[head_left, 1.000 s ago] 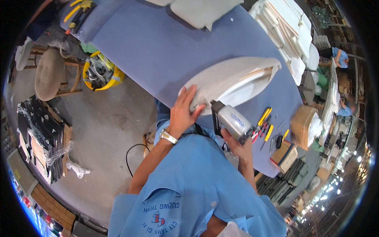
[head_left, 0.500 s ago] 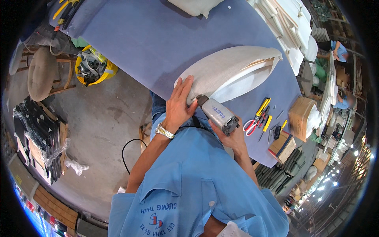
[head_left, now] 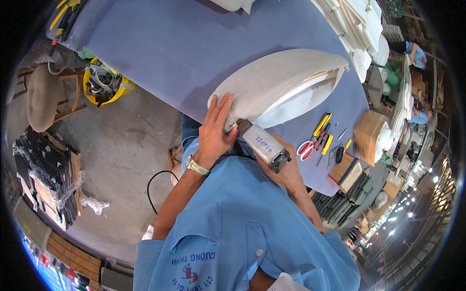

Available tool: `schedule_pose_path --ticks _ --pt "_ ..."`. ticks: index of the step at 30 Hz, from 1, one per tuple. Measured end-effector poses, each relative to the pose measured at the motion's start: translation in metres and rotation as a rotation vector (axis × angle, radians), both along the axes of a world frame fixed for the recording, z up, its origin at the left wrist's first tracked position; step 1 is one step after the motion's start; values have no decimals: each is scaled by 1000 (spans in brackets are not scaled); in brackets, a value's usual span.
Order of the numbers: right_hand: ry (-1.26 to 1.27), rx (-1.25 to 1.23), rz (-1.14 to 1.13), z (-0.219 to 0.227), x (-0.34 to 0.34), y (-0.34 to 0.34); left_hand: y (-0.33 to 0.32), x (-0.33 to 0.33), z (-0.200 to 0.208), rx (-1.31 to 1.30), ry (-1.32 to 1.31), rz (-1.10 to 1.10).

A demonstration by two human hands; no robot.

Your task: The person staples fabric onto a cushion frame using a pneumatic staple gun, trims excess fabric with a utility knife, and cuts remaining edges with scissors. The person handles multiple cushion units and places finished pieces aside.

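Note:
A seat pad (head_left: 272, 80) covered in light beige fabric lies tilted at the table's near edge, its hollow side with white lining and a wooden edge facing right. My left hand (head_left: 216, 136), with a metal watch on the wrist, grips the pad's near left end, fingers on top and thumb at the rim. In my right hand (head_left: 284, 169) is a grey staple gun (head_left: 262, 141), its dark nose against or very close to the fabric edge beside my left thumb. The gun's body hides its handle and most of my right fingers.
Scissors (head_left: 306, 149), yellow-handled tools (head_left: 327, 144) and a small wooden box (head_left: 348, 175) lie on the blue-grey table (head_left: 170, 43) at right. White panels (head_left: 340, 24) are stacked beyond. A cardboard box (head_left: 371, 133) stands farther right, a yellow bucket (head_left: 128, 86) at left.
The staple gun's nose has shifted slightly left and down along the pad's near end. My left hand keeps its hold on the pad. The whole view has moved slightly.

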State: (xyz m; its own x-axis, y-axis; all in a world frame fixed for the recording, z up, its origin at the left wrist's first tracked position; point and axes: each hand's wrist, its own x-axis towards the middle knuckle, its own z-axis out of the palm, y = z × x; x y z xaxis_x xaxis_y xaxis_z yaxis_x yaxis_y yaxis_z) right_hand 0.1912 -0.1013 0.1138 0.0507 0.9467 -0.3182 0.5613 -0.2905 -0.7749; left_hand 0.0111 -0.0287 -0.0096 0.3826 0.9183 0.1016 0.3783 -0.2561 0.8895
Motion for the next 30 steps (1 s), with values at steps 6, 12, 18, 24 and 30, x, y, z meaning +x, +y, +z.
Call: schedule_pose_path --ticks 6,12,18,24,30 --pt "53 -30 -22 -8 -2 -2 6 -5 11 -83 17 -93" --pt "68 22 29 -11 -5 6 12 -8 19 -164 -14 -117" --pt "63 -129 2 -3 -8 4 5 -4 9 -156 -60 -102" --pt "43 -291 32 -11 8 -23 -14 5 -2 -86 -6 -142" --pt "166 -190 -35 -42 17 -56 -23 11 0 -66 88 -187"
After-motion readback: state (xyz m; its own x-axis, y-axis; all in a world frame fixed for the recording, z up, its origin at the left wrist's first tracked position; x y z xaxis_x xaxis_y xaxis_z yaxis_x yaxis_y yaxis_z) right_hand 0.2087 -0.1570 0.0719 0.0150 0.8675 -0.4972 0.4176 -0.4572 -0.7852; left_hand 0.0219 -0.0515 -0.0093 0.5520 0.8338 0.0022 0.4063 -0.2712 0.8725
